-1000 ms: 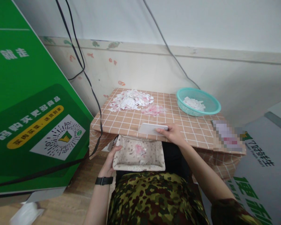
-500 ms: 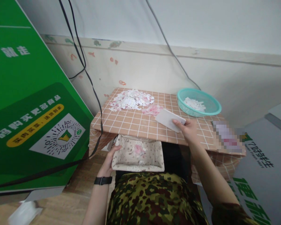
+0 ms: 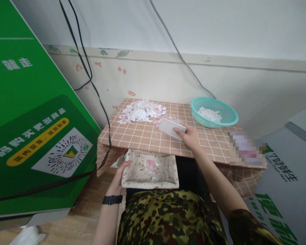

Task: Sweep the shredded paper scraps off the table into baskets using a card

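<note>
My left hand (image 3: 120,173) grips the left side of a fabric-lined basket (image 3: 165,172), its thumb over the rim. The basket is beige with a floral print and sits just below the table's front edge. In my right hand (image 3: 190,136) is a flat white rectangular card (image 3: 168,128) with a small dark mark near one corner, pinched under the thumb. It is tilted over the tabletop. Pinkish paper scraps (image 3: 156,121) lie just behind the card, which partly covers them. A larger heap of white and pink paper scraps (image 3: 141,111) spreads to the left.
The table (image 3: 140,137) wears a brown checked cloth. A turquoise mesh basket (image 3: 214,112) with white pieces in it stands at the back right. A blurred-out item (image 3: 246,148) lies at the right edge. A black strap (image 3: 108,129) hangs by the left corner, beside a green panel (image 3: 40,85).
My right hand has moved left with the white card, closer to the pink scraps and covering more of them. My left hand keeps its hold on the basket. The view has shifted slightly.
</note>
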A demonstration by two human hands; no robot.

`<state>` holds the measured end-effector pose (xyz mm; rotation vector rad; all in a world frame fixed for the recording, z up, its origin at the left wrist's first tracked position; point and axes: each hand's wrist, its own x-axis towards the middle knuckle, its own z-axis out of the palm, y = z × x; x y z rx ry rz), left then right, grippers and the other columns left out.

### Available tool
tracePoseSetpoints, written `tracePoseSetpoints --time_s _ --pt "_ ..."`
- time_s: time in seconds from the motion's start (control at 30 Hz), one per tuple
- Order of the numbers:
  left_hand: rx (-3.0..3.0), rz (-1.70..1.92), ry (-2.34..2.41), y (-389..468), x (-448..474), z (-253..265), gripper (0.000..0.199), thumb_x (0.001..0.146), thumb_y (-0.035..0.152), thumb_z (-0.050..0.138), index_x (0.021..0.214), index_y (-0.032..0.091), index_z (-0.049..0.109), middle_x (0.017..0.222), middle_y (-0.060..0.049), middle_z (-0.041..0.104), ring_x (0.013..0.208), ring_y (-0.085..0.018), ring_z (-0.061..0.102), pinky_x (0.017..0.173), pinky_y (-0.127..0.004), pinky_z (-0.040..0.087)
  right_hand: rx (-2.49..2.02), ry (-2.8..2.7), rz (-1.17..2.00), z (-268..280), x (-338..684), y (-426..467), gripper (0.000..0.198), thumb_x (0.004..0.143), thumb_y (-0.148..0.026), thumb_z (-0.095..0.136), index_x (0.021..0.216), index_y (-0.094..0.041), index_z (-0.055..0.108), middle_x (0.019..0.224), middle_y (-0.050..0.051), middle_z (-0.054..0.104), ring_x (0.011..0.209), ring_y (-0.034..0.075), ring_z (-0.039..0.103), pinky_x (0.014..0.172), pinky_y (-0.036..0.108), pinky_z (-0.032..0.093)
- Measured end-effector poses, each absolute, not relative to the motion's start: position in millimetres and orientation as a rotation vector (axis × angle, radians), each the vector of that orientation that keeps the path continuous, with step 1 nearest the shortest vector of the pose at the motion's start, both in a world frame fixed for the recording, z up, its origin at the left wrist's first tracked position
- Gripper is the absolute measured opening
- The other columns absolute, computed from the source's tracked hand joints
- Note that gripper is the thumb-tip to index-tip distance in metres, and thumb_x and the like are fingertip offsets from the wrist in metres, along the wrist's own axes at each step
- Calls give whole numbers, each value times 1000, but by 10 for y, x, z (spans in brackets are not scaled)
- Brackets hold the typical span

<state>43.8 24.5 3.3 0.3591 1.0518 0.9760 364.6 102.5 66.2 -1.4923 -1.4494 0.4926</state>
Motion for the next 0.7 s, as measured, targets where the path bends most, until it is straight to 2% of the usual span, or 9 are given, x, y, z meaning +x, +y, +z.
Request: tracePoseSetpoints --time_s 0.1,0.2,0.33,0.5,0.7 --pt "360 986 1019 244 452 46 49 73 23 64 121 13 61 96 -11 76 88 -30 71 76 -39 56 -1413 -1524 602 696 3472 1023 40 76 -53 62 78 -14 70 69 5 66 61 17 56 51 26 38" --pt "348 978 980 241 467 34 51 73 23 64 124 15 59 102 -11 75 89 -30 71 78 -40 55 -1403 -1572 679 735 3371 955 40 76 -54 62 76 -15 71 67 4 65 59 17 55 50 26 38" --pt "356 976 980 231 460 -13 51 73 24 65 123 12 60 99 -12 75 89 -30 71 77 -39 55 -1398 -1505 614 775 3426 858 39 74 -53 64 81 -15 72 70 5 66 60 17 55 51 26 39" --pt "386 977 966 235 452 -51 52 74 26 65 123 11 59 95 -11 76 87 -29 71 74 -37 55 -1479 -1500 552 738 3522 758 40 75 -53 63 66 -14 67 57 2 57 52 14 47 47 26 32" --pt "390 982 978 247 444 -47 50 74 25 64 123 13 60 93 -10 76 85 -28 71 71 -36 55 -1411 -1609 690 735 3401 704 40 76 -53 63 72 -14 70 59 1 59 53 13 47 48 25 32"
